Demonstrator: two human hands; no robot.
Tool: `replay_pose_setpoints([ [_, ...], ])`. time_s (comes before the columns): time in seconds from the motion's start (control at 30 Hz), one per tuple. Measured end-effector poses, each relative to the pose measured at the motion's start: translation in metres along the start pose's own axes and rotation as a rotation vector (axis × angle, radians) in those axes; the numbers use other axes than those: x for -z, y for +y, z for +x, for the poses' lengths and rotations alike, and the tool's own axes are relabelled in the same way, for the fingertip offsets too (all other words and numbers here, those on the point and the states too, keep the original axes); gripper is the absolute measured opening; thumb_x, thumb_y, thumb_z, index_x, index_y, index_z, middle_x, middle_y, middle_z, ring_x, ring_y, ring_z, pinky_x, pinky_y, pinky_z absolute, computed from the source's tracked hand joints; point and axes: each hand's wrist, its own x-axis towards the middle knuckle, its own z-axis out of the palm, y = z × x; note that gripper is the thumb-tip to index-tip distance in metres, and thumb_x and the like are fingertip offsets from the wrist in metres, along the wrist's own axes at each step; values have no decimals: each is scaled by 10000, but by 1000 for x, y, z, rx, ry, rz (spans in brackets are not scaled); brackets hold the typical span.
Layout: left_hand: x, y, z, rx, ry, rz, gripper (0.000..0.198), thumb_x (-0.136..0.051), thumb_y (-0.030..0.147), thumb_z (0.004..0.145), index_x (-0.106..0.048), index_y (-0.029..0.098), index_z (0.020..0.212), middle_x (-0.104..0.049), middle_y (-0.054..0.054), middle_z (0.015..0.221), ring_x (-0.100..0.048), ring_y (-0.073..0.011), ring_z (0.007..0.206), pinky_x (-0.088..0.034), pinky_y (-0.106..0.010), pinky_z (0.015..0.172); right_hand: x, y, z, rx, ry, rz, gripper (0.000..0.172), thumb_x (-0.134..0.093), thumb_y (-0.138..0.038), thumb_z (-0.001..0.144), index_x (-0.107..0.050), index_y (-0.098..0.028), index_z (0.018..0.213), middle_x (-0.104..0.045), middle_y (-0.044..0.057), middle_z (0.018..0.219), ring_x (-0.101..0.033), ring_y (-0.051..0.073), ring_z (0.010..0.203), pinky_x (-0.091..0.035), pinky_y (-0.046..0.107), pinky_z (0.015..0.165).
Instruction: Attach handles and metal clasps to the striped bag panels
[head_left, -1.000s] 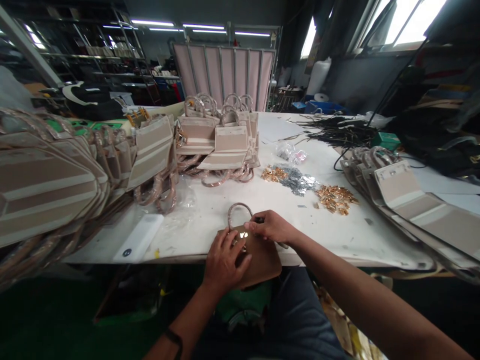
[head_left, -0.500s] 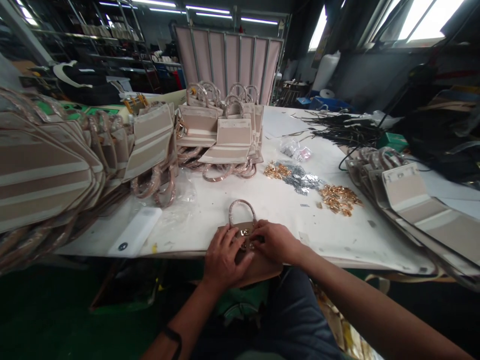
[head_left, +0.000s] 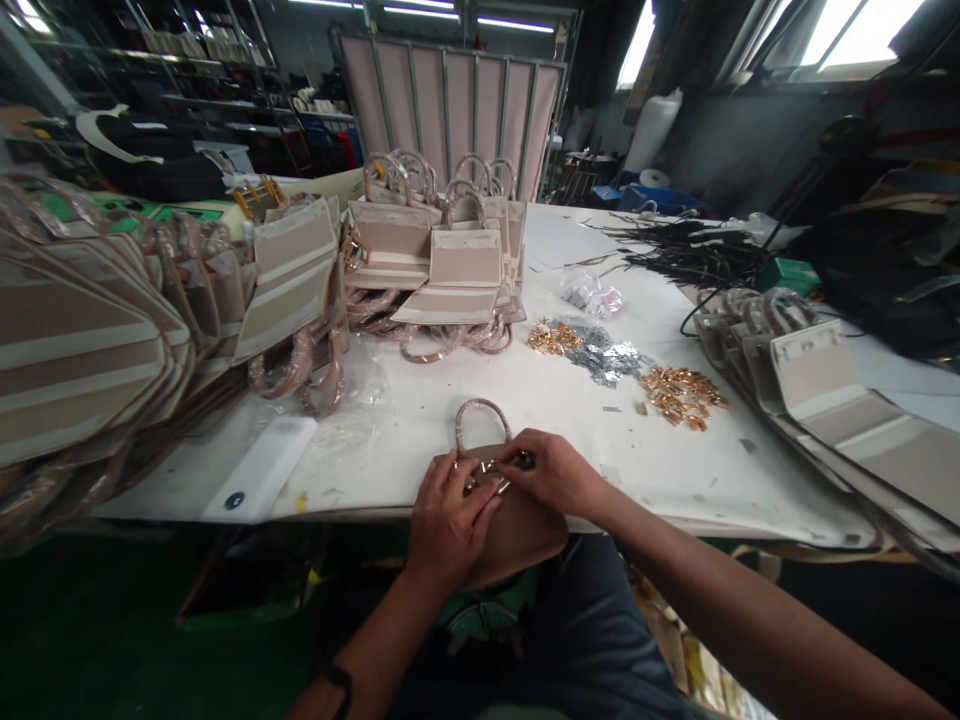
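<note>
A small tan handbag [head_left: 525, 525] lies at the near edge of the white table [head_left: 487, 400], its wrapped handle [head_left: 481, 418] pointing away from me. My left hand [head_left: 448, 520] rests on the bag's front, with the fingers curled onto a gold metal clasp [head_left: 482, 477]. My right hand [head_left: 553, 475] is closed at the clasp from the right, pinching a small dark part that I cannot make out.
Piles of beige handbags stand at the left [head_left: 112, 330], the back middle [head_left: 442, 260] and the right [head_left: 832, 400]. Heaps of gold fittings [head_left: 679, 390] and silver pieces [head_left: 600, 355] lie beyond my hands. A white flat case [head_left: 262, 468] sits at the near left, black straps [head_left: 675, 255] at the far right.
My right hand came in from the handle's base to the clasp and now pinches there. My left fingers slid up onto the clasp. The camera tipped slightly.
</note>
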Motion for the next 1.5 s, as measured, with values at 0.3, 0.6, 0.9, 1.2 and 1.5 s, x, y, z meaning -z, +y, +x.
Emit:
replay_pose_setpoints([
  [0.3, -6, -6, 2, 5, 42, -89, 234, -695, 273, 953, -789, 316, 1163, -714, -78, 1283, -548, -356, 1373, -464, -615, 1160, 14, -8, 99, -102, 204, 1056, 576, -783, -690, 799, -438, -239, 703, -471, -54, 610, -404, 97, 465, -392, 243, 413],
  [0.6, -5, -6, 6, 68, 14, -105, 231, -696, 286, 946, -792, 369, 1140, -719, -72, 1202, -560, -341, 1357, -479, -605, 1161, -50, 11, 146, -319, -224, 1443, 555, -827, -571, 829, -408, -233, 695, -415, -95, 571, -283, 67, 422, -288, 209, 368],
  [0.9, -9, -9, 8, 61, -2, -119, 267, -727, 272, 918, -780, 387, 1154, -709, -66, 1199, -562, -350, 1357, -485, -605, 1150, -50, 20, 161, -498, -345, 1473, 479, -733, -479, 934, -381, -230, 723, -395, -105, 576, -246, 58, 406, -253, 184, 351],
  [1.2, -9, -6, 12, 35, 34, -117, 269, -755, 219, 905, -772, 330, 1150, -706, -78, 1200, -570, -353, 1347, -481, -620, 1142, -55, 19, 163, -499, -310, 1484, 425, -711, -434, 939, -399, -228, 734, -397, -101, 580, -244, 54, 406, -248, 170, 335],
  [1.5, -7, -5, 15, 31, 48, -118, 253, -778, 186, 888, -776, 287, 1121, -704, -88, 1179, -567, -365, 1343, -491, -624, 1115, -57, 16, 161, -513, -287, 1473, 403, -706, -415, 943, -415, -226, 738, -385, -94, 589, -233, 57, 411, -222, 170, 331],
])
